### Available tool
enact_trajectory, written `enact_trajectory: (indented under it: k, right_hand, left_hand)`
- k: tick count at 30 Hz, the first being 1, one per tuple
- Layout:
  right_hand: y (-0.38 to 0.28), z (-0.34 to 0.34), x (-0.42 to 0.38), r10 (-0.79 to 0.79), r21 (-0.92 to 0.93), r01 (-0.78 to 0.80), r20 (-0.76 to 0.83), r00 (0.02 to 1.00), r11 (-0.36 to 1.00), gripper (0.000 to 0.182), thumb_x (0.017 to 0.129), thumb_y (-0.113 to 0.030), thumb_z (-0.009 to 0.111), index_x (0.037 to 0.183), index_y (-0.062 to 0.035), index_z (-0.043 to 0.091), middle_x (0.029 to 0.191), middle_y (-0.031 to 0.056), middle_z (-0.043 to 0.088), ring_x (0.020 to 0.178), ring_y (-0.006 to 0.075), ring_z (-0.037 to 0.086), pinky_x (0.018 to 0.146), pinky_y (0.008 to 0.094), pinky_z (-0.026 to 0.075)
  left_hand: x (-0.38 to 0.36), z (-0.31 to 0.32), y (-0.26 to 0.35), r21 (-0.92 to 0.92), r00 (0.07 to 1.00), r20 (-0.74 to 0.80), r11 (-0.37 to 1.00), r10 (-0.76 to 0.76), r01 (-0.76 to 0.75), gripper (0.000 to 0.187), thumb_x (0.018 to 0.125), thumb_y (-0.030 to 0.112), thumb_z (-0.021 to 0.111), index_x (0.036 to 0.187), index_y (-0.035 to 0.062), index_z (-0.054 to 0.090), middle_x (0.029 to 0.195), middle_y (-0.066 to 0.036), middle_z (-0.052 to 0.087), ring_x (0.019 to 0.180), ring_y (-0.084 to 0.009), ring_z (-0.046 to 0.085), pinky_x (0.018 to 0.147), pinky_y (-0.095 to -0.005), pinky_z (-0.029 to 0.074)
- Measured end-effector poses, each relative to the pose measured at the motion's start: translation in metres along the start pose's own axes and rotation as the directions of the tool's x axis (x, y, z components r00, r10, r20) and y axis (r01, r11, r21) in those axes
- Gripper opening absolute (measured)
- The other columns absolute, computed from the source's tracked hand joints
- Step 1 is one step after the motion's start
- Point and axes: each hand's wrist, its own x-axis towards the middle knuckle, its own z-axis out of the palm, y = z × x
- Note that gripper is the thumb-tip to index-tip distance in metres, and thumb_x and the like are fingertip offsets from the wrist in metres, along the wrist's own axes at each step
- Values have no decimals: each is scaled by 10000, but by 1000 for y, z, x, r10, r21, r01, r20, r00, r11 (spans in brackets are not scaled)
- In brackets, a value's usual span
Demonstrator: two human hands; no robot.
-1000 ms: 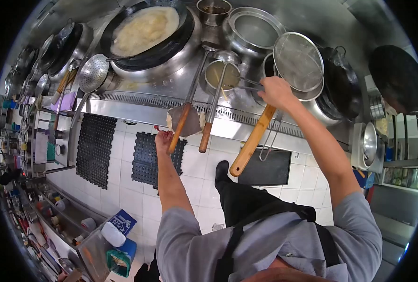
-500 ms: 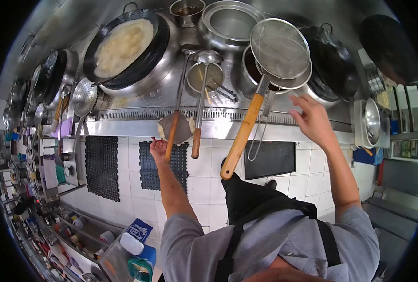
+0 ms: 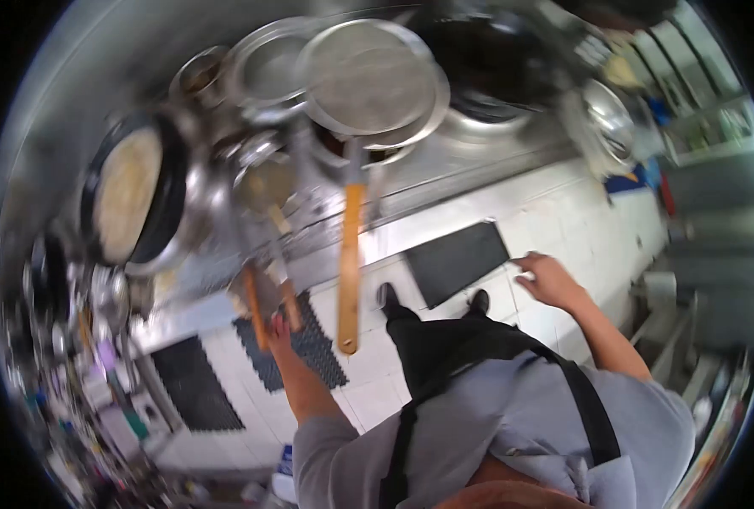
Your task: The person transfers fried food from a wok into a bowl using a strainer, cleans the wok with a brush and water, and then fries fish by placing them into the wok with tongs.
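The picture is smeared by motion. My right hand (image 3: 548,280) hangs over the white tiled floor with fingers spread, holding nothing, well off the stove. My left hand (image 3: 275,329) sits at the lower ends of two wooden-handled utensils, a spatula (image 3: 254,316) and a ladle (image 3: 288,304), that lean over the stove's front edge; the blur hides its grip. A round mesh strainer (image 3: 367,78) rests on a pot, its long wooden handle (image 3: 348,263) jutting out between my hands.
A black wok (image 3: 131,197) of pale liquid sits at the left of the steel stove. Steel pots (image 3: 267,69) stand beside the strainer. Black floor mats (image 3: 462,259) lie by my feet. Shelves of containers line the lower left.
My right hand let go of the strainer area and dropped back from the stove towards the floor side. My head swung, so the whole view rotated and blurred. My left hand stayed by the utensil handles.
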Motion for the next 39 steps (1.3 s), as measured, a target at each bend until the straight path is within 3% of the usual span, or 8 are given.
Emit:
enact_trajectory:
  k: [3, 5, 6, 8, 12, 20, 30, 39]
  right_hand:
    - [67, 54, -41, 127, 37, -137, 207, 970, 990, 377, 857, -223, 679, 1165, -6, 664, 966, 191, 699, 902, 347, 676, 822, 450, 517]
    - [118, 93, -77, 192, 165, -233, 227, 955, 958, 370, 851, -229, 652, 1149, -11, 683, 852, 175, 716, 782, 292, 709, 752, 414, 548]
    - [148, 118, -102, 332, 222, -373, 202, 921, 901, 342, 842, -230, 643, 1092, -1, 686, 870, 180, 716, 759, 296, 711, 746, 410, 555]
    - [210, 167, -159, 559, 344, -591, 198, 806, 730, 303, 822, -231, 627, 978, 20, 694, 906, 190, 715, 715, 306, 715, 732, 402, 569]
    - [298, 257, -295, 842, 557, -804, 317, 437, 208, 254, 821, -105, 556, 967, 46, 699, 774, 177, 711, 563, 221, 706, 475, 328, 554]
    - [336, 411, -440, 797, 779, -483, 556, 237, -400, 231, 819, -23, 556, 993, 49, 691, 727, 137, 688, 504, 211, 661, 377, 335, 482]
    - [391, 426, -469, 816, 849, -369, 495, 300, -379, 302, 795, -75, 565, 1040, 36, 701, 754, 147, 710, 526, 210, 679, 428, 324, 540]
    - [562, 361, -477, 797, 816, -427, 531, 287, -390, 317, 777, -142, 622, 1029, 20, 727, 828, 158, 727, 640, 229, 708, 531, 339, 569]
  left_hand:
    - [-27, 8, -93, 172, 980, -81, 966, -183, 194, 267, 791, 301, 729, 736, 114, 546, 659, -134, 606, 498, -281, 578, 438, -371, 449]
    - [-60, 32, -140, 291, 847, 17, 813, -531, 504, 347, 858, 250, 669, 1149, 105, 548, 899, -120, 666, 614, -288, 640, 549, -381, 530]
    - [-61, 47, -183, 673, 920, -317, 629, -231, 390, 173, 842, 101, 616, 1012, 69, 611, 809, -113, 649, 593, -244, 623, 520, -365, 533]
    - [-102, 82, -230, 906, 936, 192, 420, -295, -53, 153, 776, -51, 509, 828, 38, 622, 678, -94, 583, 533, -193, 571, 472, -334, 515]
    - [-156, 199, -307, 933, 836, 327, 292, -440, -211, 165, 733, -93, 460, 699, 32, 562, 591, -51, 512, 481, -169, 535, 432, -311, 479]
    - [-211, 348, -390, 958, 804, 283, 117, -523, -261, 160, 766, -55, 525, 873, 55, 572, 634, -50, 562, 526, -180, 608, 421, -277, 409]
    - [-302, 432, -561, 695, 727, -31, -538, -686, -477, 339, 740, -25, 599, 1072, 39, 582, 739, -61, 642, 591, -188, 674, 431, -280, 417]
    - [-377, 570, -825, 726, 522, 145, -268, -841, -633, 300, 771, -29, 585, 1071, -20, 602, 789, -100, 651, 596, -169, 640, 503, -268, 486]
